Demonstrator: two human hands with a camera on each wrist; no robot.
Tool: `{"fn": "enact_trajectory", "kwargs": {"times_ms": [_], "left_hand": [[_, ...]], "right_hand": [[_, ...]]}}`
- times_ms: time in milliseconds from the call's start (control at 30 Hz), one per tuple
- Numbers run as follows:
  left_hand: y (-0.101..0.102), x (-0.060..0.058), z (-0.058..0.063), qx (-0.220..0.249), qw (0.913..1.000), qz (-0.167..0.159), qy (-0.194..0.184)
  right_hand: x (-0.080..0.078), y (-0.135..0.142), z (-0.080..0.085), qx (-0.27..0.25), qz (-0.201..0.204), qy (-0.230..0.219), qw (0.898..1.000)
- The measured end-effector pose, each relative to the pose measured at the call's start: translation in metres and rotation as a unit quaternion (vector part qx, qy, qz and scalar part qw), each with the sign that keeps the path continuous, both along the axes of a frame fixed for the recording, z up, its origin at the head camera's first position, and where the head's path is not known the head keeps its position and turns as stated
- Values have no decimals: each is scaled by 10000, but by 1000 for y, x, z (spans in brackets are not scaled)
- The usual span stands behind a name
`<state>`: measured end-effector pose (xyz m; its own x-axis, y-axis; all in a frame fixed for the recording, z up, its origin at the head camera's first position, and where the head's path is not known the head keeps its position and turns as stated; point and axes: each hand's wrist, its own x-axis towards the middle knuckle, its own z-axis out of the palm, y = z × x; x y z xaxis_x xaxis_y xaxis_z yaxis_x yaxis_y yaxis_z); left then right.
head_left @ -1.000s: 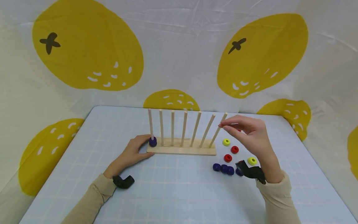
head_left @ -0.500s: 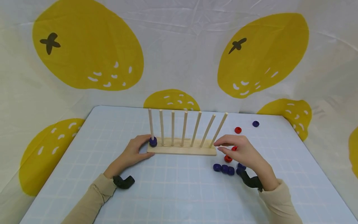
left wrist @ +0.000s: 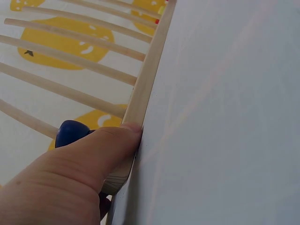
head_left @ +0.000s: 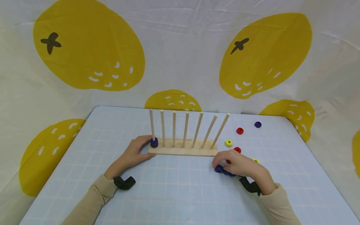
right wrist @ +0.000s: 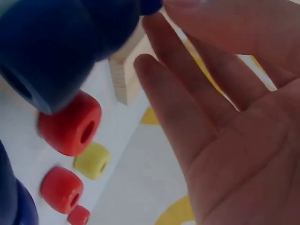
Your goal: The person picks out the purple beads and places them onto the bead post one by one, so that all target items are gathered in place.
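Observation:
A pale wooden rack with a row of upright pegs stands mid-table. Its leftmost peg carries dark blue beads. My left hand grips the rack's left end, the thumb on the front edge of the base, as the left wrist view also shows. To the right of the rack, my right hand reaches down, thumb and forefinger on either side of the leftmost blue bead in a short row. In the right wrist view this bead is cut by the top edge, at the thumb tip.
Loose red beads, yellow beads and a blue bead lie right of the rack; some are partly behind the right hand. A white cloth with yellow fruit prints hangs behind the table.
My right hand has come down from beside the rightmost peg's top, past the rack's right end, to the blue bead row. The left hand and rack have stayed put.

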<state>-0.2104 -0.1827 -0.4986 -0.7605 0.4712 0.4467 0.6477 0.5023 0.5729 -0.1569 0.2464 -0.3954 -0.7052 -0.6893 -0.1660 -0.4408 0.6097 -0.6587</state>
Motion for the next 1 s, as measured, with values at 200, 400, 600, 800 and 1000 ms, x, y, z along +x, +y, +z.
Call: {"fn": "enact_trajectory", "kwargs": {"times_ms": [200, 400, 600, 800, 1000], "left_hand": [[1, 0, 0, 28, 10000, -26, 14], [2, 0, 0, -17, 10000, 10, 27], [1, 0, -1, -30, 10000, 7, 17], [0, -1, -1, -37, 10000, 2, 76], [0, -1, -1, -19, 10000, -10, 74]], "right_hand": [[0, 0, -8, 191, 144, -17, 9997], [-1, -1, -11, 181, 154, 24, 9997], [-3, -2, -13, 199, 183, 73, 9996], [-4, -4, -15, 309, 203, 126, 9992], [-3, -7, -14, 381, 180, 163, 9990]]}}
